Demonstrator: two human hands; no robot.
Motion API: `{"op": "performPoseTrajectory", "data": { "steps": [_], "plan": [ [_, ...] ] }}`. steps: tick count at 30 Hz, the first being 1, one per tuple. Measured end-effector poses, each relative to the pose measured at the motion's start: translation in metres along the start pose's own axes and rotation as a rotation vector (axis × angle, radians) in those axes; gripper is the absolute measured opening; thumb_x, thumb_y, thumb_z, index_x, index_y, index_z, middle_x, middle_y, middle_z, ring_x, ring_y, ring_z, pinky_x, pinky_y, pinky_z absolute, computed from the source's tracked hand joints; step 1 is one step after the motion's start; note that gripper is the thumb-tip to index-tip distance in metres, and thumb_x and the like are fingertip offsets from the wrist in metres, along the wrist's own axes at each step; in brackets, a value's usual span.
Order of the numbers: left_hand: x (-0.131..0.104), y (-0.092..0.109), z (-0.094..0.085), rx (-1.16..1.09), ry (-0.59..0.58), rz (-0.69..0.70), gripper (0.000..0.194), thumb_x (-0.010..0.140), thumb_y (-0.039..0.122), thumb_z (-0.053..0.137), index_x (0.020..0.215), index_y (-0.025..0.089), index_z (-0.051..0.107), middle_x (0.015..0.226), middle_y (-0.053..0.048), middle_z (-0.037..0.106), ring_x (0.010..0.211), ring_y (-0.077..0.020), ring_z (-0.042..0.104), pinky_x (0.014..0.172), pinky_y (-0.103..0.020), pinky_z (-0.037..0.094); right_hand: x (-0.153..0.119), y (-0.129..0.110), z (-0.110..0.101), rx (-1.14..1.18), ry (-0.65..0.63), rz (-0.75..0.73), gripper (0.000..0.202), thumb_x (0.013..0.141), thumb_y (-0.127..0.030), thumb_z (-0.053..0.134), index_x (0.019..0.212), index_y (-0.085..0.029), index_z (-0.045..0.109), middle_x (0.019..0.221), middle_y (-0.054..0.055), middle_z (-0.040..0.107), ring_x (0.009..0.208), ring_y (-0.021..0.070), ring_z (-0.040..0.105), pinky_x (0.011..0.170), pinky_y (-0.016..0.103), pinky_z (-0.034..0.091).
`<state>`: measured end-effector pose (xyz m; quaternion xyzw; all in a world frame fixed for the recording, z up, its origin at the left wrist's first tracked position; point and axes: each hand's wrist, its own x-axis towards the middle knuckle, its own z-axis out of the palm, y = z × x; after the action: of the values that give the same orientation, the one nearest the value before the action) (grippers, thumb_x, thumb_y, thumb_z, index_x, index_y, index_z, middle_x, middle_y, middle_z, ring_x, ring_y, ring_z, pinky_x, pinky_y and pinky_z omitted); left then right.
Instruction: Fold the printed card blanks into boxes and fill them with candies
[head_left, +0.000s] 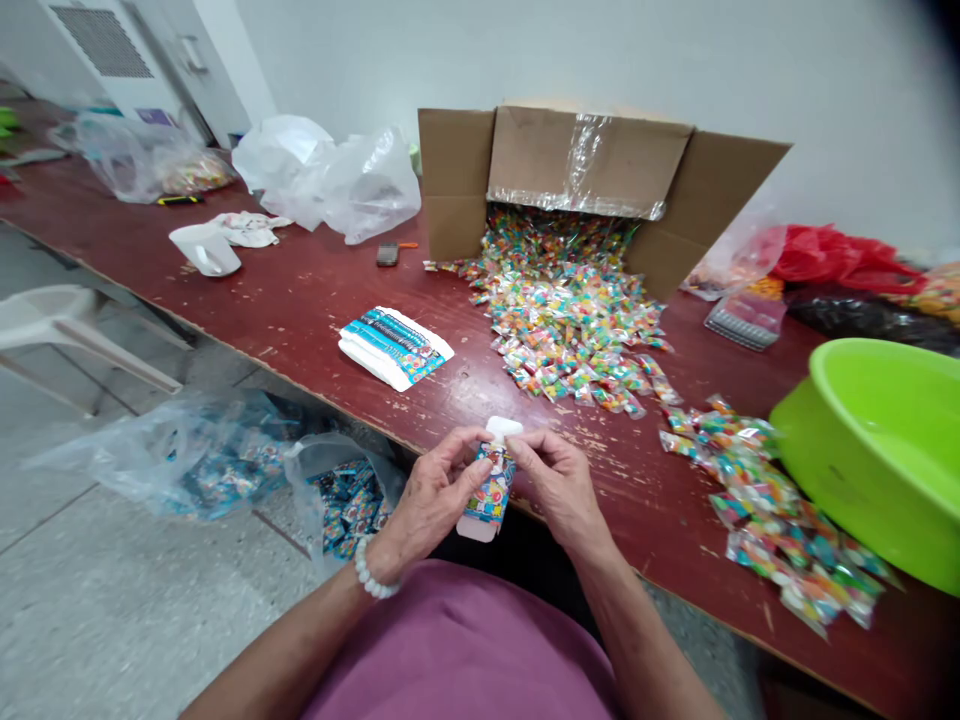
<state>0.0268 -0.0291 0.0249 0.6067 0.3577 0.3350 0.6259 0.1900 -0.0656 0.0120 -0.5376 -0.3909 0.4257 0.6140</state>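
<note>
Pinching small box [491, 497]: left hand [436, 492], right hand [562, 485], both curled.

Print on the small box [493, 494] and flat cartons [396, 345] is unreadable.

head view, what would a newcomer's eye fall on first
Most likely the heap of colourful wrapped candies, spilling from the open cardboard box at the back of the table. Next, the bright green basin at the right edge. Then the small printed carton between the left hand and right hand, low in the centre.
</note>
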Motion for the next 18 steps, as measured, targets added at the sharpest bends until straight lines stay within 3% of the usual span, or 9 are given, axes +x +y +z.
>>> {"op": "performPoseTrajectory", "data": {
  "steps": [4,7,12,13,15,17,18],
  "plan": [
    [-0.0011,0.0002,0.0018,-0.011,0.009,0.018,0.027,0.090,0.034,0.065,0.114,0.023,0.066,0.099,-0.002,0.069,0.087,-0.0147,0.063,0.077,-0.023,0.051,0.0060,0.0000,-0.0021,0.118,-0.026,0.045,0.032,0.072,-0.036,0.083,0.098,-0.023,0.071,0.079,0.000,0.073,0.071,0.0162,0.065,0.069,0.028,0.051],
    [-0.0024,0.0001,0.0033,0.003,0.036,0.007,0.027,0.088,0.033,0.067,0.113,0.022,0.065,0.096,-0.002,0.070,0.085,-0.0152,0.064,0.077,-0.024,0.051,0.0064,-0.0029,-0.0037,-0.045,-0.120,-0.018,0.018,0.079,-0.035,0.077,0.088,-0.020,0.074,0.081,0.003,0.074,0.073,0.0174,0.066,0.070,0.029,0.051],
    [-0.0020,0.0013,0.0030,-0.153,0.132,-0.092,0.051,0.080,0.036,0.077,0.121,0.026,0.047,0.092,0.000,0.069,0.076,-0.0148,0.067,0.070,-0.025,0.053,0.0022,-0.0061,-0.0033,-0.164,-0.065,-0.212,0.008,0.085,-0.028,0.072,0.081,-0.021,0.074,0.078,0.001,0.072,0.073,0.0160,0.064,0.068,0.027,0.049],
    [-0.0014,0.0020,0.0024,-0.227,0.099,-0.140,0.056,0.079,0.039,0.078,0.122,0.026,0.045,0.094,0.000,0.070,0.075,-0.0153,0.068,0.069,-0.025,0.053,0.0013,-0.0055,-0.0027,-0.141,-0.066,-0.215,0.007,0.085,-0.027,0.072,0.082,-0.021,0.074,0.078,0.001,0.071,0.072,0.0155,0.064,0.067,0.026,0.049],
    [0.0002,0.0027,0.0013,-0.378,-0.080,-0.282,0.055,0.080,0.053,0.073,0.119,0.023,0.049,0.093,-0.004,0.070,0.071,-0.0175,0.070,0.065,-0.027,0.054,-0.0002,-0.0036,-0.0021,-0.097,-0.087,-0.181,0.008,0.087,-0.029,0.071,0.085,-0.022,0.072,0.075,-0.001,0.070,0.062,0.0135,0.062,0.059,0.025,0.048],
    [0.0022,0.0016,0.0016,-0.521,-0.260,-0.450,0.059,0.081,0.070,0.060,0.107,0.018,0.057,0.085,-0.006,0.070,0.061,-0.0184,0.069,0.059,-0.029,0.054,-0.0010,-0.0025,-0.0028,-0.125,-0.114,-0.179,0.009,0.089,-0.031,0.069,0.088,-0.022,0.071,0.075,-0.001,0.068,0.057,0.0124,0.059,0.055,0.025,0.046],
    [0.0031,0.0003,0.0024,-0.574,-0.296,-0.522,0.063,0.081,0.076,0.053,0.101,0.016,0.059,0.079,-0.005,0.068,0.055,-0.0179,0.067,0.055,-0.029,0.054,-0.0011,-0.0026,-0.0036,-0.170,-0.132,-0.203,0.010,0.090,-0.031,0.068,0.088,-0.022,0.072,0.077,0.000,0.069,0.059,0.0131,0.061,0.057,0.025,0.047]
  ]
}}
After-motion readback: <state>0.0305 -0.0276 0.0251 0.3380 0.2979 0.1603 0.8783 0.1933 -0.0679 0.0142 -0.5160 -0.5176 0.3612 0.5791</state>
